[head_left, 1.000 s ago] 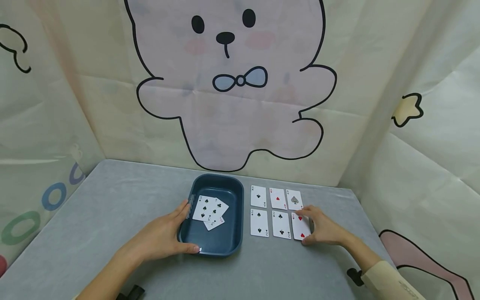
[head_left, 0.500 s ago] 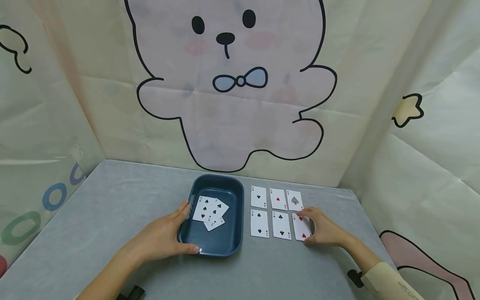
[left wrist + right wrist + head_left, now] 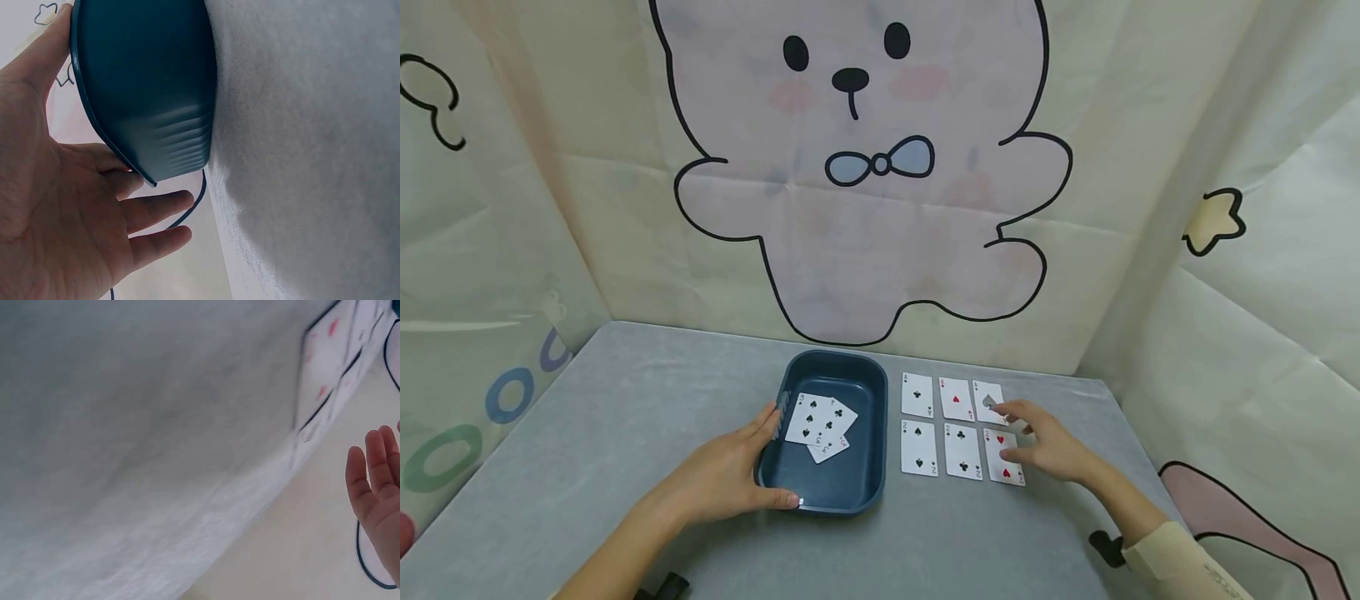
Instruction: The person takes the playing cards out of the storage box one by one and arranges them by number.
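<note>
Hands: 2, 1 left hand point(image 3: 726, 471) and 1 right hand point(image 3: 1051, 442). Table point(image 3: 670, 392): 1. Blue tray point(image 3: 857, 479): 1. Loose cards right of it: 6 total, 2 rows of 3. Far row, 3 aces point(image 3: 917, 393); near row, 3 twos point(image 3: 919, 447). Suits across those: 2 spades, 2 clubs, 2 hearts. Tray cards point(image 3: 807, 417): 3 showing, overlapped; can't tell if more underneath. Far wall: 1 cartoon animal point(image 3: 880, 267), 1 bow tie point(image 3: 912, 157). Left wall: 3 rings point(image 3: 492, 395). Right wall: 1 star point(image 3: 1213, 218).
</note>
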A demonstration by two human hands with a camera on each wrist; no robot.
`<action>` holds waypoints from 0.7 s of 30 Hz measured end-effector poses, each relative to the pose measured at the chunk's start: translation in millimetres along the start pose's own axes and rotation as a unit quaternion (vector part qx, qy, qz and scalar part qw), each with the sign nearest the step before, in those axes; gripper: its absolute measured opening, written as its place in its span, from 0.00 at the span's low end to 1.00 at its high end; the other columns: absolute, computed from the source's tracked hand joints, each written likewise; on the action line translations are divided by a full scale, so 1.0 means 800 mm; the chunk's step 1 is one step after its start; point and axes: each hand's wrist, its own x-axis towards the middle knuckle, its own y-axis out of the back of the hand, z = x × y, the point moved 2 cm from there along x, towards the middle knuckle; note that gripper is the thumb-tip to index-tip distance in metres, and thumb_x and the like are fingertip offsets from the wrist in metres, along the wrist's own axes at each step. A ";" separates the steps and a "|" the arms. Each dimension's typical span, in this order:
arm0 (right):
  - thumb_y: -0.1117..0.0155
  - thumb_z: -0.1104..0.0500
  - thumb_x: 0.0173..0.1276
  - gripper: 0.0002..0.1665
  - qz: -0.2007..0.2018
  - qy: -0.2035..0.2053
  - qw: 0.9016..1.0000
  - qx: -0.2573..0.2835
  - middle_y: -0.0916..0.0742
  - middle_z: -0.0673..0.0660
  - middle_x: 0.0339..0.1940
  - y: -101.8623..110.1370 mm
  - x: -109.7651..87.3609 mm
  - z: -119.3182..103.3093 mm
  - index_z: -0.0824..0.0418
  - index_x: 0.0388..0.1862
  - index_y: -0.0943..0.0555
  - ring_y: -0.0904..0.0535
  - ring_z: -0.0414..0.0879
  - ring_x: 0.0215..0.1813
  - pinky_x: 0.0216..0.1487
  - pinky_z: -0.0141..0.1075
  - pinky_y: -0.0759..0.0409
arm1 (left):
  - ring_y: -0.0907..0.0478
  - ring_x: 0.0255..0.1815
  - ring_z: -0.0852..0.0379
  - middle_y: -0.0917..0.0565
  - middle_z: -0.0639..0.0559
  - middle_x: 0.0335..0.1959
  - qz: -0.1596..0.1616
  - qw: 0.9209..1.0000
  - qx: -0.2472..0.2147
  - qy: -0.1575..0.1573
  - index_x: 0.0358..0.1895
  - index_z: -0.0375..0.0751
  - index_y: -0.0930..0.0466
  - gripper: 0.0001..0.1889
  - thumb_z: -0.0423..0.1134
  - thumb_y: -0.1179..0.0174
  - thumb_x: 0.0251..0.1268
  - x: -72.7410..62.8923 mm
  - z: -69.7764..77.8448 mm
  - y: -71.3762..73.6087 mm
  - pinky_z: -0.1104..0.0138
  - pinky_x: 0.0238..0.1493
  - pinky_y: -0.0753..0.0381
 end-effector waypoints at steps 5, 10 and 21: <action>0.24 0.59 0.64 0.33 0.010 0.012 1.000 -0.006 0.17 0.60 0.63 0.003 0.009 -0.019 0.64 0.68 0.21 0.19 0.61 0.58 0.55 0.52 0.19 | 0.30 0.75 0.37 0.45 0.42 0.85 0.001 1.000 -0.003 -0.008 0.84 0.38 0.44 0.69 0.81 0.31 0.44 0.002 0.001 -0.001 0.39 0.66 0.26; 0.26 0.59 0.66 0.31 0.010 0.028 1.000 -0.004 0.17 0.56 0.62 -0.003 0.026 -0.035 0.60 0.68 0.20 0.19 0.60 0.59 0.56 0.53 0.19 | 0.30 0.75 0.36 0.44 0.41 0.85 0.002 1.000 -0.002 -0.009 0.84 0.37 0.44 0.69 0.80 0.30 0.44 0.002 0.000 -0.001 0.39 0.66 0.26; 0.24 0.60 0.67 0.30 0.015 0.053 0.998 0.026 0.16 0.51 0.61 -0.009 0.061 -0.082 0.58 0.67 0.20 0.19 0.50 0.57 0.57 0.51 0.18 | 0.30 0.75 0.35 0.44 0.40 0.84 0.003 1.000 0.000 -0.009 0.83 0.36 0.44 0.70 0.81 0.30 0.44 -0.001 -0.001 0.000 0.39 0.66 0.26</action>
